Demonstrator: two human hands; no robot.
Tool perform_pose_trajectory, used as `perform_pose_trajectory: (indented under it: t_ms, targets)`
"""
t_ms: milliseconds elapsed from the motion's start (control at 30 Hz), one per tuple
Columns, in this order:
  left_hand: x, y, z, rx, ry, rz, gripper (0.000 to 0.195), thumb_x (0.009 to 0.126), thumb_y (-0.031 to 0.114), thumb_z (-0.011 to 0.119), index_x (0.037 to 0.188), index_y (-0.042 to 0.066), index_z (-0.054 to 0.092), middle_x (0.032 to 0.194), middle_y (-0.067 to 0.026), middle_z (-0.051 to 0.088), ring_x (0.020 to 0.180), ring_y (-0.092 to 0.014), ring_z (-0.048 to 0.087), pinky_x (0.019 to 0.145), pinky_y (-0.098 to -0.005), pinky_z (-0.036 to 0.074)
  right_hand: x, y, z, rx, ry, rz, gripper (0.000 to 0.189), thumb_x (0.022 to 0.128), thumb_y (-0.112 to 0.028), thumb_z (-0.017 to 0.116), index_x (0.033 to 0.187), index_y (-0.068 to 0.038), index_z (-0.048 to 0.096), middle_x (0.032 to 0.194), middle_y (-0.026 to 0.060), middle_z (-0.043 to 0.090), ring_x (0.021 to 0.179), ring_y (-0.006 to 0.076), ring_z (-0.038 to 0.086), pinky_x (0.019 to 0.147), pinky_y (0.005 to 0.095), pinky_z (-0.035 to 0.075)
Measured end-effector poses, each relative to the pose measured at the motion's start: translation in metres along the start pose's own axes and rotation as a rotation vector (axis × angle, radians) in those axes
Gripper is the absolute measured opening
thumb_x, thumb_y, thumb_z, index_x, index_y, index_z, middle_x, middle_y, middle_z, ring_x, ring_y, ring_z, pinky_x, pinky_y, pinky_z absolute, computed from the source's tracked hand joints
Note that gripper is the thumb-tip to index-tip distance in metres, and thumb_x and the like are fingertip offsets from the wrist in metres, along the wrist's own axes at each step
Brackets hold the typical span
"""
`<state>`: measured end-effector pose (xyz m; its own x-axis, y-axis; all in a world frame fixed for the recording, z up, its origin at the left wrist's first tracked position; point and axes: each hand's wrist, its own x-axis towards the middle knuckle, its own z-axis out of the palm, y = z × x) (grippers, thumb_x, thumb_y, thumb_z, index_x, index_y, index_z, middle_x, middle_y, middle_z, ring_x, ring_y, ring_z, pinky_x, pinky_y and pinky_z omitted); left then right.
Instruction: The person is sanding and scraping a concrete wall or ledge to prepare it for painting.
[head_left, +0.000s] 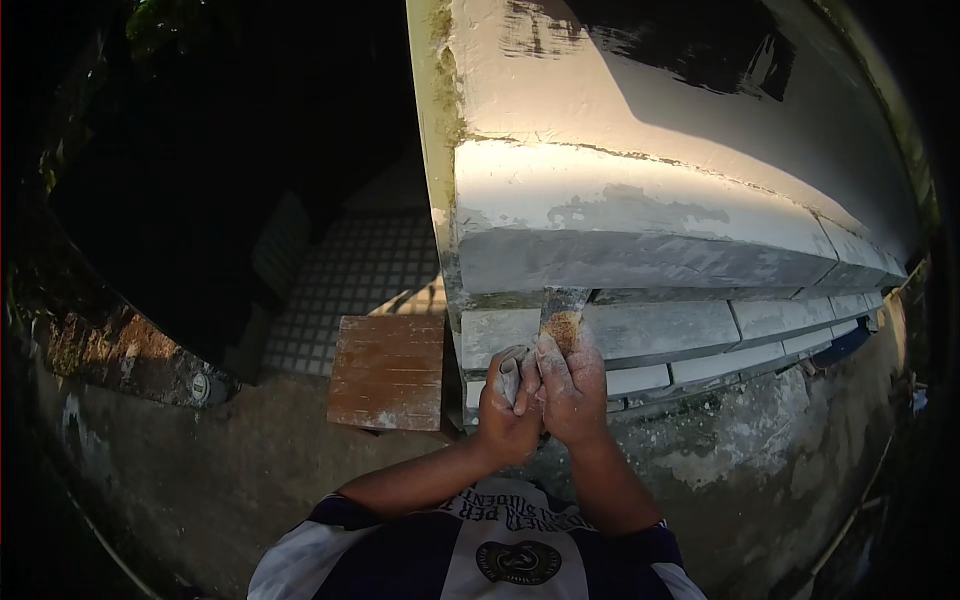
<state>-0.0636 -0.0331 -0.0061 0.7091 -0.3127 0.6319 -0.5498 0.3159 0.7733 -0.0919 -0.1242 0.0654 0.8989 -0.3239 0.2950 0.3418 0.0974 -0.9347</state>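
My right hand (576, 386), dusted with white powder, grips a putty knife (564, 309) whose rusty, worn metal blade points away from me. Its front edge lies near the lower edge of a grey and white plastered ledge (645, 259); whether they touch I cannot tell. Close against it on the left, my left hand (510, 420) is closed around a folded grey sheet (509, 379), perhaps sandpaper. The fingers of both hands meet at the middle. The knife's handle is hidden in the right hand.
A scuffed brown wooden stool (386, 371) stands left of the wall corner. Stepped white ledges (660, 326) run off to the right. Behind the stool lies a tiled floor (337, 262). A white round container (206, 390) is at far left, and black paint (675, 37) marks the upper wall.
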Motion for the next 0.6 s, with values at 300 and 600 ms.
perform_pose_trajectory:
  t_ms: [300, 600]
  targets:
    - [-0.002, 0.0, 0.0, -0.066, 0.043, -0.031, 0.049, 0.094, 0.004, 0.052, 0.138, -0.007, 0.034, 0.11, -0.01, 0.052, 0.103, -0.015, 0.051, 0.096, -0.0311, 0.042, 0.0, -0.001, 0.003, -0.036, -0.002, -0.004, 0.012, 0.102, -0.007, 0.047, 0.111, -0.001, 0.051, 0.075, 0.0005, 0.054, 0.058, 0.0046, 0.046, 0.052, 0.0202, 0.038]
    - [0.008, 0.003, -0.008, -0.076, -0.021, 0.004, 0.05, 0.094, 0.005, 0.052, 0.137, -0.008, 0.032, 0.113, -0.0112, 0.051, 0.107, -0.017, 0.051, 0.099, -0.0326, 0.04, 0.009, -0.02, 0.008, 0.022, -0.062, -0.053, 0.009, 0.103, -0.007, 0.048, 0.108, 0.001, 0.05, 0.073, 0.0028, 0.055, 0.057, 0.0071, 0.053, 0.051, 0.0228, 0.046]
